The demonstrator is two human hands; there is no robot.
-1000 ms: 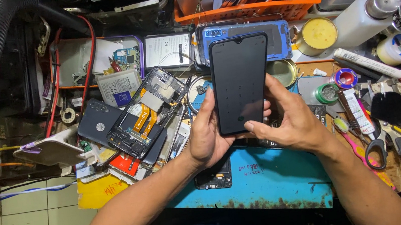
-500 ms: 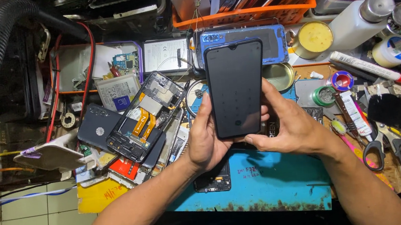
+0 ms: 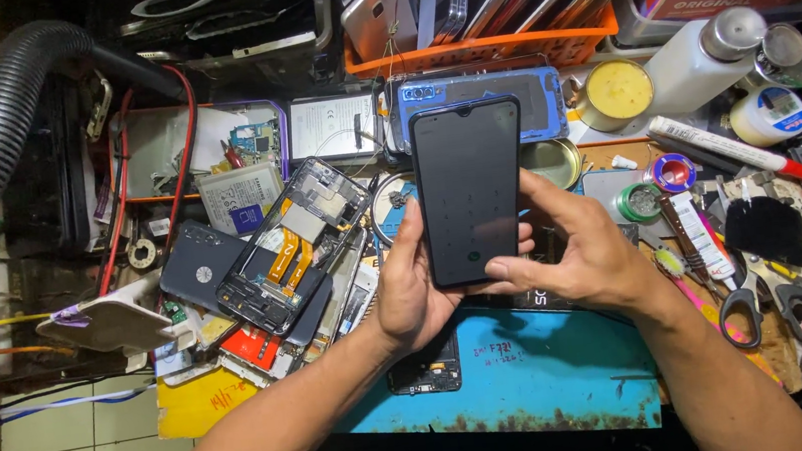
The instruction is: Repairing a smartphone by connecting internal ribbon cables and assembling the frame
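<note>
Fingers of my left hand (image 3: 416, 294) curl around the lower left edge of a black phone screen (image 3: 471, 190), thumb lying along its side, while my right hand (image 3: 581, 255) pinches the lower right corner, thumb on the dark glass and fingers behind. I hold the screen upright above the middle of the bench, over the blue mat (image 3: 528, 372) at the near edge. Just left of my left hand lies an opened phone frame (image 3: 293, 246) with orange ribbon cables, and beside it a dark back cover (image 3: 197, 269) with a small round mark. Behind the screen rests a blue phone back (image 3: 538, 99), next to a white-labelled battery (image 3: 338, 127). Toward the far right corner stand a round yellow tin (image 3: 617, 90), a white bottle (image 3: 695, 66) with a grey cap, and a white tube (image 3: 729, 148) with a red tip. Scissors (image 3: 767, 300) with black handles lie near the right edge. An orange basket (image 3: 501, 43) of phones sits along the far edge.
</note>
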